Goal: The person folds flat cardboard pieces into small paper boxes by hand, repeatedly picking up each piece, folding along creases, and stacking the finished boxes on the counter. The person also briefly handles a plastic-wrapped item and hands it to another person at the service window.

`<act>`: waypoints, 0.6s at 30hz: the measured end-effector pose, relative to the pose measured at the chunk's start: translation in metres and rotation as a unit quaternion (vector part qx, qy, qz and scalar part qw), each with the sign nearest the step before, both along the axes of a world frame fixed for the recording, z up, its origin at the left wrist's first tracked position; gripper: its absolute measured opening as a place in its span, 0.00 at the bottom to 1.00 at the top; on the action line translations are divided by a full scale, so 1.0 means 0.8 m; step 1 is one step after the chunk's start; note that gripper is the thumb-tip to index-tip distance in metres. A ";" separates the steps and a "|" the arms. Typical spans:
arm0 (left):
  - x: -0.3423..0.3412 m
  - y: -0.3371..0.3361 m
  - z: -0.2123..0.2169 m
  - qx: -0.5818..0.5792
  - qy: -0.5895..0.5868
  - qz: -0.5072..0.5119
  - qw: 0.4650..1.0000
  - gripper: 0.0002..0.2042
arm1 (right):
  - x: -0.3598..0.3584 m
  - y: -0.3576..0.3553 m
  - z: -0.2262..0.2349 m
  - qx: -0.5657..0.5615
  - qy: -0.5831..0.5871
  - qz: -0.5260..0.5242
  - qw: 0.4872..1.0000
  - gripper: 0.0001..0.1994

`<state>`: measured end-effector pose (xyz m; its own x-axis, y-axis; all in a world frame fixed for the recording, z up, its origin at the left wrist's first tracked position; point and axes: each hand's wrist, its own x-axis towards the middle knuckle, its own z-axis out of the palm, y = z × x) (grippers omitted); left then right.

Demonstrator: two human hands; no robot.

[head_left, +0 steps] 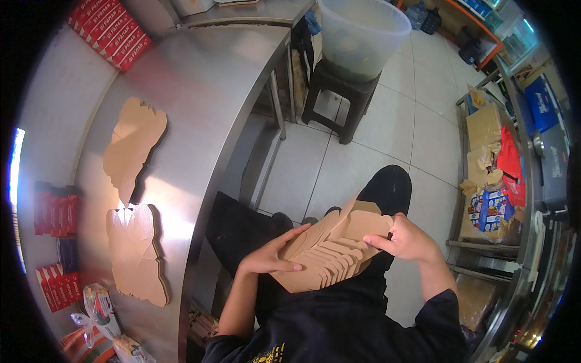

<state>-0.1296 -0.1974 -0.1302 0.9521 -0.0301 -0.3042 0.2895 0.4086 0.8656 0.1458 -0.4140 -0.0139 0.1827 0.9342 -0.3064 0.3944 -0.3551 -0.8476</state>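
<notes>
Over my lap I hold a thick stack of flat brown cardboard box blanks (pixel 321 254), their cut flaps fanned out in steps. My left hand (pixel 272 254) is closed round the stack's left end, thumb on the near face and fingers behind. At the right end my right hand (pixel 408 239) grips the blanks' edge, its thumb lying on the front flap and the other fingers partly hidden. Two more piles of the same kind lie on the steel table to my left, a far pile (pixel 133 142) and a near pile (pixel 136 254).
The steel table (pixel 200 78) runs along my left, with red boxes (pixel 112 33) stacked at its far end and bagged packs (pixel 100 308) near me. Ahead, a translucent tub (pixel 362 39) stands on a black stool (pixel 342 100). Shelving with cartons (pixel 484 130) lines the right side.
</notes>
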 end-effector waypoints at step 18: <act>-0.011 0.000 -0.005 0.001 0.001 0.011 1.000 0.61 | 0.007 -0.008 -0.035 -0.077 0.367 0.087 0.923 0.17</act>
<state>-0.1387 -0.1974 -0.1345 0.9522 -0.0094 -0.3054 0.2818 0.4136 0.8657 0.1513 -0.4207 -0.0420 -0.2760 0.8649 -0.4193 -0.2028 -0.4789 -0.8541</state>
